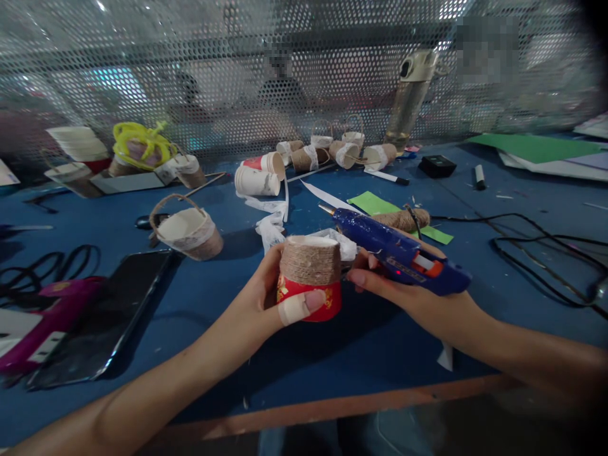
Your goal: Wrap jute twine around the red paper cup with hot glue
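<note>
Wrapping cup (304, 289): twine (311, 261) partway, apparently
Left grip (266, 296): clasping cup
Right grip (413, 301): holding glue gun (387, 244)
Twine: probably needs glue next

Pretty dim shot tbh, kinda grey and murky. Light looks like it's from overhead, with a soft dark shadow on the worktop (304, 367) below the cup (308, 266). Bright glints speckle the metal screen (323, 82), plus a thin shine along the phone (109, 316). Upper right corner goes black, wide-angle stretch toward the sides, stuff behind the screen is blurry, couple patches pixelated.
</note>
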A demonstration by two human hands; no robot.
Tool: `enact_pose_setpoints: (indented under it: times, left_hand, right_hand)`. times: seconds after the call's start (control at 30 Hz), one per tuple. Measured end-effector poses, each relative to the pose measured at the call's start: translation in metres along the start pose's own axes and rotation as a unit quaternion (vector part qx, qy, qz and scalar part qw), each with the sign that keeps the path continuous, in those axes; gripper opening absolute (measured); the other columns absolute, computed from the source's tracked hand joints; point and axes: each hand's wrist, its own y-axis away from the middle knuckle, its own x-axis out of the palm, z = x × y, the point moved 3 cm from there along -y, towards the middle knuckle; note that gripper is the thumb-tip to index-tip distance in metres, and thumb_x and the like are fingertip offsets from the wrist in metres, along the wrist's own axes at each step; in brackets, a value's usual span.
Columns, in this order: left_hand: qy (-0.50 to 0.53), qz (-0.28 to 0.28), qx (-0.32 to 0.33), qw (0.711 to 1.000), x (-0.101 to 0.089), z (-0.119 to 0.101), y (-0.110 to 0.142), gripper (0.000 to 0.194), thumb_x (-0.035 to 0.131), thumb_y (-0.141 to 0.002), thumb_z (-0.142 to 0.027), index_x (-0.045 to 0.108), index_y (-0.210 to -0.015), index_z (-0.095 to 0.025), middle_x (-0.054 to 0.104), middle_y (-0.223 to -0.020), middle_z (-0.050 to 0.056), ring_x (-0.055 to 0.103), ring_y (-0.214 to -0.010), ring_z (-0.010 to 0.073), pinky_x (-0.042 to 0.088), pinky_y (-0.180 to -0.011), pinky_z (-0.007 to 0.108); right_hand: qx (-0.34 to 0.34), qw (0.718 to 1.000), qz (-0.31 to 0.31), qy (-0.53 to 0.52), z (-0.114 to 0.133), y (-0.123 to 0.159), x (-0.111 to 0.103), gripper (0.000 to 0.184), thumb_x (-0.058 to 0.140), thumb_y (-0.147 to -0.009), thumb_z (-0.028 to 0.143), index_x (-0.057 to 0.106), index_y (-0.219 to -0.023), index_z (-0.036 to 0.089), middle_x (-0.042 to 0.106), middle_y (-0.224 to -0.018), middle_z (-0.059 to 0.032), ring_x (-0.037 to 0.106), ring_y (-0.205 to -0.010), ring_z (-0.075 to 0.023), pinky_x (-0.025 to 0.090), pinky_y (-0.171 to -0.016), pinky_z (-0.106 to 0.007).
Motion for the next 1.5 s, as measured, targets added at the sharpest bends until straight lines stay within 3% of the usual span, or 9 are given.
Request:
enact_pose_setpoints:
  times: [0.2, 0.3, 0.47, 0.6, 0.77, 0.9, 1.03, 1.23, 1.5]
  left_hand:
    - [0.014, -0.005, 0.005, 1.000, -0.001, -0.004, 0.000, 0.055, 0.079, -0.086, -0.033, 0.057, -0.136, -0.027, 0.066, -0.143, 0.007, 0.061, -0.133, 0.0318, 0.053, -0.106, 0.037]
    - [0.004, 0.014, 0.002, 1.000, 0.001, -0.005, 0.000, 0.059, 0.080, -0.086, -0.034, 0.054, -0.139, -0.026, 0.063, -0.148, 0.008, 0.060, -0.135, 0.0317, 0.053, -0.108, 0.037]
    - [-0.034, 0.046, -0.001, 0.998, 0.007, -0.001, 0.002, 0.069, 0.082, -0.084, -0.029, 0.048, -0.145, -0.033, 0.059, -0.152, 0.005, 0.057, -0.138, 0.0297, 0.051, -0.110, 0.038]
    - [-0.059, 0.051, -0.002, 0.997, 0.012, 0.002, 0.005, 0.074, 0.084, -0.083, -0.027, 0.046, -0.145, -0.035, 0.059, -0.152, 0.004, 0.058, -0.136, 0.0268, 0.051, -0.108, 0.035]
    - [-0.040, 0.072, 0.015, 0.996, 0.011, -0.001, 0.005, 0.070, 0.079, -0.088, -0.029, 0.043, -0.148, -0.038, 0.059, -0.151, 0.002, 0.062, -0.132, 0.0241, 0.053, -0.105, 0.032]
    - [-0.055, -0.007, 0.071, 0.996, 0.000, -0.006, 0.003, 0.042, 0.063, -0.099, -0.036, 0.055, -0.140, -0.033, 0.064, -0.145, 0.004, 0.061, -0.131, 0.0236, 0.054, -0.102, 0.030]
    - [-0.095, -0.107, 0.113, 0.983, -0.012, -0.010, 0.001, 0.032, 0.060, -0.101, -0.033, 0.063, -0.134, -0.031, 0.076, -0.121, 0.001, 0.070, -0.112, 0.0182, 0.055, -0.097, 0.027]
    - [-0.114, -0.119, 0.118, 0.979, -0.016, -0.015, -0.002, 0.020, 0.068, -0.097, -0.033, 0.074, -0.116, -0.028, 0.083, -0.103, 0.000, 0.075, -0.096, 0.0178, 0.058, -0.090, 0.027]
    - [-0.105, -0.145, 0.107, 0.978, -0.022, -0.014, -0.003, 0.015, 0.076, -0.090, -0.032, 0.077, -0.101, -0.022, 0.084, -0.092, 0.003, 0.079, -0.085, 0.0205, 0.062, -0.084, 0.031]
  right_hand:
    - [-0.019, 1.000, 0.016, -0.005, -0.001, 0.001, -0.003, 0.027, 0.091, -0.072, 0.036, 0.066, -0.078, 0.029, 0.072, -0.080, 0.0048, 0.073, -0.077, -0.0175, 0.066, -0.079, -0.031]
    - [-0.018, 1.000, 0.008, -0.007, -0.001, 0.002, -0.003, 0.024, 0.089, -0.075, 0.036, 0.071, -0.091, 0.032, 0.077, -0.093, 0.0038, 0.075, -0.084, -0.0189, 0.066, -0.087, -0.034]
    - [-0.029, 0.998, 0.040, -0.032, 0.000, 0.002, 0.001, 0.047, 0.092, -0.069, 0.033, 0.070, -0.110, 0.031, 0.077, -0.119, 0.0009, 0.074, -0.111, -0.0262, 0.061, -0.103, -0.044]
    - [-0.001, 0.996, 0.081, -0.034, -0.001, 0.002, 0.004, 0.049, 0.094, -0.065, 0.031, 0.069, -0.107, 0.035, 0.079, -0.110, 0.0037, 0.076, -0.108, -0.0258, 0.064, -0.098, -0.041]
    - [-0.012, 0.998, 0.058, -0.013, 0.004, 0.000, 0.001, 0.043, 0.094, -0.064, 0.032, 0.069, -0.098, 0.033, 0.079, -0.103, 0.0048, 0.076, -0.105, -0.0255, 0.063, -0.099, -0.040]
    - [-0.015, 1.000, 0.019, -0.018, 0.004, -0.003, -0.003, 0.038, 0.095, -0.062, 0.035, 0.063, -0.081, 0.029, 0.079, -0.104, 0.0025, 0.075, -0.108, -0.0282, 0.062, -0.102, -0.042]
    - [-0.009, 1.000, -0.002, -0.028, 0.002, -0.003, -0.004, 0.039, 0.095, -0.060, 0.033, 0.061, -0.078, 0.029, 0.078, -0.106, 0.0021, 0.075, -0.109, -0.0284, 0.063, -0.101, -0.042]
    - [-0.006, 1.000, 0.015, -0.015, 0.002, -0.001, -0.004, 0.038, 0.093, -0.063, 0.037, 0.071, -0.093, 0.031, 0.080, -0.104, 0.0009, 0.076, -0.104, -0.0291, 0.065, -0.096, -0.044]
    - [-0.022, 0.999, 0.032, -0.005, -0.001, 0.000, -0.005, 0.032, 0.092, -0.068, 0.034, 0.069, -0.090, 0.029, 0.077, -0.115, 0.0005, 0.072, -0.113, -0.0269, 0.061, -0.102, -0.044]
